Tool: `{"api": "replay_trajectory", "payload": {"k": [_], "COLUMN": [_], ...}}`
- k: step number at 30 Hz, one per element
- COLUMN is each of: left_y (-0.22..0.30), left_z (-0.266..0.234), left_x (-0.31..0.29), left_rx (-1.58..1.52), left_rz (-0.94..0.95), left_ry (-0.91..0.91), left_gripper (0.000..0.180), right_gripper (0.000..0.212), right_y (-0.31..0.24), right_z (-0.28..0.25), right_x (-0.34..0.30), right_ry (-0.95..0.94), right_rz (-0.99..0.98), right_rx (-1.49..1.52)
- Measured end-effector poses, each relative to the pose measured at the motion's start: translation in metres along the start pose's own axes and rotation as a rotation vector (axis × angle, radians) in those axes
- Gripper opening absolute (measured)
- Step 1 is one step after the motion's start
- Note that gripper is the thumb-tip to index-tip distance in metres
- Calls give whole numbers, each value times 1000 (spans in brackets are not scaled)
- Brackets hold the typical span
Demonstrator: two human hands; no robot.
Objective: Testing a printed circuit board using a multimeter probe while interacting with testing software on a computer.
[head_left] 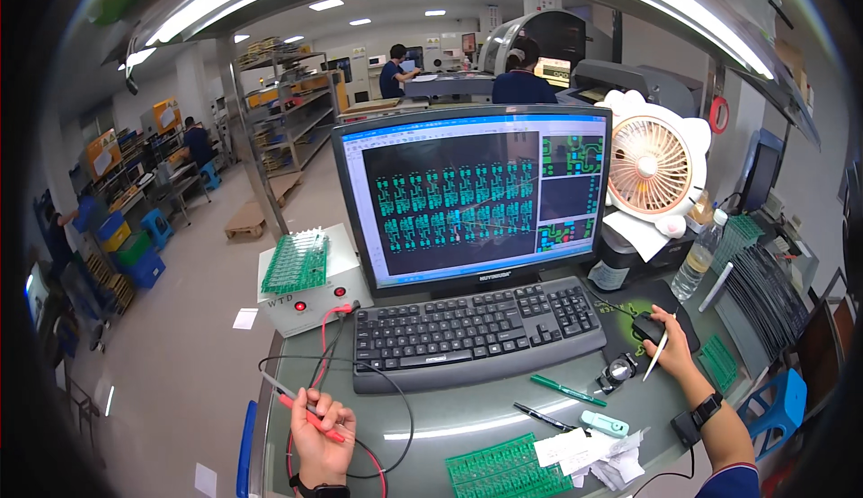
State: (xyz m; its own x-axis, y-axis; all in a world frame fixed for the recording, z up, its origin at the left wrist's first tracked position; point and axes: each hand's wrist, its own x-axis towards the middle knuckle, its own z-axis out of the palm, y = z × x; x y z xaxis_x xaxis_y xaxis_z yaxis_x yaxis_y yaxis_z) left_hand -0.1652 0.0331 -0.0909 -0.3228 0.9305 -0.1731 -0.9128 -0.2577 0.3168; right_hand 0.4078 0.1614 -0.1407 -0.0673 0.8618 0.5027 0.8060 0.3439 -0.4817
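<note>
My left hand (322,444) is closed around a red test probe (325,427), palm turned up, at the left front of the desk. Red and black leads (409,426) loop around it. My right hand (674,347) rests on a black computer mouse (645,326) over a dark mouse pad (620,318) with a green print. A thin white pen-like stick (657,360) is tucked in the same hand, pointing down toward the desk. A monitor (449,197) shows green circuit board patterns. Below it lies a black keyboard (476,327).
Green circuit boards (499,471) and paper slips (584,453) lie in front, near a green pen (568,390), a black pen (542,417) and a magnifier loupe (618,371). At left, more boards (297,262) sit on a white box (315,309). A fan (649,165) and bottle (697,260) stand right.
</note>
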Motion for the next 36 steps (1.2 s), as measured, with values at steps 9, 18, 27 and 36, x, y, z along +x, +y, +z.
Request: {"api": "replay_trajectory", "payload": {"k": [9,18,27,36], "left_y": [-1,-2,-6,-10], "left_z": [1,-2,-3,-5], "left_x": [-2,-1,-1,-1], "left_rx": [32,52,77,130], "left_rz": [-2,-17,-40,9], "left_ry": [-10,-40,-38,-2], "left_gripper": [23,20,19,18], "right_gripper": [56,55,52,52], "right_y": [-2,-1,-4,-3], "right_z": [1,2,1,0], "right_x": [2,3,2,2], "right_ry": [15,22,22,44], "right_rz": [26,33,-14,8], "right_rx": [-2,60,24,-32]}}
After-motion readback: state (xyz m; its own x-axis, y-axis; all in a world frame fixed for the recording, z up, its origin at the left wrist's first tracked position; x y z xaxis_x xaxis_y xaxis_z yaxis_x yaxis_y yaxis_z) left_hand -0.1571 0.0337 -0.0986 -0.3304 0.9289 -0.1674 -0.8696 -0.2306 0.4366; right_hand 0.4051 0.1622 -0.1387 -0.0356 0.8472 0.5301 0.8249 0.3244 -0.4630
